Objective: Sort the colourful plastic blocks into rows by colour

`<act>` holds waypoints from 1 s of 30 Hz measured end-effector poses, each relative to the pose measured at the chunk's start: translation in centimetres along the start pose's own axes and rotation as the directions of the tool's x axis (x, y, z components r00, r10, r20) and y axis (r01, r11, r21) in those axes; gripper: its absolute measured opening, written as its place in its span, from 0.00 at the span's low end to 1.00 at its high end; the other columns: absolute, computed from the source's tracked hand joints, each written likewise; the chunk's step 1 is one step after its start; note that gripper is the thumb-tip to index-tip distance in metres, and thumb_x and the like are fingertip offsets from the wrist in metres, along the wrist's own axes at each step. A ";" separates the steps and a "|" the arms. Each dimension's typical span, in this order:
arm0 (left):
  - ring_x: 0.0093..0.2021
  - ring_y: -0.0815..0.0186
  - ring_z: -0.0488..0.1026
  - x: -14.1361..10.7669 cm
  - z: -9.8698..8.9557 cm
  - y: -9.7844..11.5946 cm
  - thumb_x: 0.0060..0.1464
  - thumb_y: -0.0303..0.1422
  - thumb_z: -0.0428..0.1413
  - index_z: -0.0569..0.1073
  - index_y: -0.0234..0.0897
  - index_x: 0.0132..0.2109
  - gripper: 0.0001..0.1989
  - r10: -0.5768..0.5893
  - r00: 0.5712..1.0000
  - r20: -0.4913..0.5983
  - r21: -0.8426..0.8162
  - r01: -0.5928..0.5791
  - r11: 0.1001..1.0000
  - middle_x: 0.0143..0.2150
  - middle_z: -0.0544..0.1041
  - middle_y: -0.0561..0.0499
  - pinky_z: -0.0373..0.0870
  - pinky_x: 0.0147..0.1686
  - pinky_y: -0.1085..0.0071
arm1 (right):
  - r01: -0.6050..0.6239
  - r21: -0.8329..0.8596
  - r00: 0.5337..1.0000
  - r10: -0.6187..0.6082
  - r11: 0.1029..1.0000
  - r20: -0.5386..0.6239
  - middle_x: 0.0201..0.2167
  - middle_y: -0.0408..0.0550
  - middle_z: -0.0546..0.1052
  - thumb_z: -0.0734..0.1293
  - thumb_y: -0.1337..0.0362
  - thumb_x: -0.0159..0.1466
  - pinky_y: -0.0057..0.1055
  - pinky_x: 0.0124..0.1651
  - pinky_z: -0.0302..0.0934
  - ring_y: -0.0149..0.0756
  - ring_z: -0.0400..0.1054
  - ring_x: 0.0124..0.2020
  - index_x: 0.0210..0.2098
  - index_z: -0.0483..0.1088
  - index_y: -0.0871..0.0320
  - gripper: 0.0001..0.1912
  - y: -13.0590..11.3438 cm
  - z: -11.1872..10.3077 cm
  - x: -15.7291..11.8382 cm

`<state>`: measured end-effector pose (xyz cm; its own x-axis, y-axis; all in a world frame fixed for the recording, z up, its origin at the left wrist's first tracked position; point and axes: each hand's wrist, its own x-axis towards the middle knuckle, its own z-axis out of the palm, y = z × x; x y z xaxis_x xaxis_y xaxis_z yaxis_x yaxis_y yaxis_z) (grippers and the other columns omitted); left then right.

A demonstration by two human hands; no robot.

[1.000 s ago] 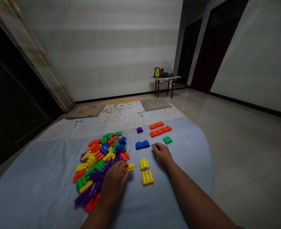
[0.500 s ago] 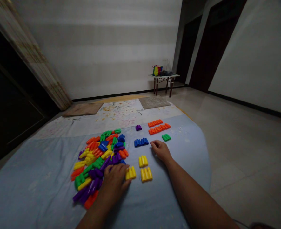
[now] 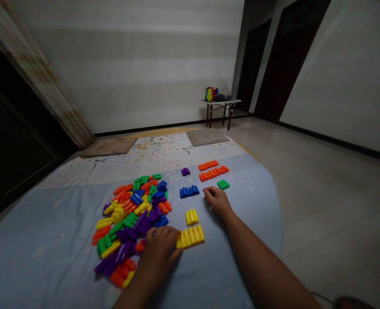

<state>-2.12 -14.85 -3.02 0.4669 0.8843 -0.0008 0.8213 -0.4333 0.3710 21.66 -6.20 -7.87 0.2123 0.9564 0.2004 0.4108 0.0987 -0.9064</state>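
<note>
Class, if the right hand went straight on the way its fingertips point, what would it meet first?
The right hand would probably meet the blue row first, though depth is hard to judge.

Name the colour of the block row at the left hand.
The block row is yellow, clearest in head view.

The yellow piece (image 3: 183,239), which was held apart by the left hand (image 3: 160,248), has been brought to the side of the nearer yellow block (image 3: 198,234); the gap is closed, and one longer row is now formed.
</note>
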 end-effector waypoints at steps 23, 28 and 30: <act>0.46 0.64 0.67 1.1 1.4 3.1 0.49 0.29 0.50 0.69 0.39 0.43 0.12 -0.058 0.998 0.036 -0.114 0.062 0.992 0.45 0.70 0.49 0.61 0.46 0.68 | -0.019 -0.480 0.999 0.036 0.877 0.025 0.33 0.46 0.77 0.58 0.60 0.60 0.25 0.35 0.56 0.32 0.69 0.34 0.37 0.72 0.54 0.12 -0.8 -0.6 -0.7; 0.47 0.65 0.66 0.8 2.7 2.4 0.50 0.29 0.49 0.68 0.39 0.43 0.11 -0.030 0.998 -0.057 -0.192 0.019 0.981 0.45 0.69 0.49 0.63 0.47 0.68 | 0.015 -0.535 1.000 -0.001 0.845 0.027 0.36 0.44 0.76 0.58 0.60 0.60 0.26 0.38 0.56 0.32 0.68 0.36 0.38 0.71 0.53 0.12 -0.7 -0.3 -0.9; 0.47 0.64 0.66 0.7 3.4 2.0 0.51 0.30 0.50 0.68 0.39 0.43 0.11 -0.008 0.994 -0.109 -0.209 -0.016 0.978 0.45 0.70 0.48 0.63 0.48 0.66 | 0.012 -0.539 1.000 0.001 0.842 0.023 0.36 0.44 0.76 0.58 0.60 0.60 0.26 0.39 0.56 0.32 0.68 0.38 0.38 0.71 0.53 0.12 -0.7 -0.2 -0.9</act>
<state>0.93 -15.71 -5.41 0.4219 0.9013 0.0980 0.7271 -0.4009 0.5573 21.38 -7.22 -7.36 0.1925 0.9625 0.1914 0.8262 -0.0537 -0.5608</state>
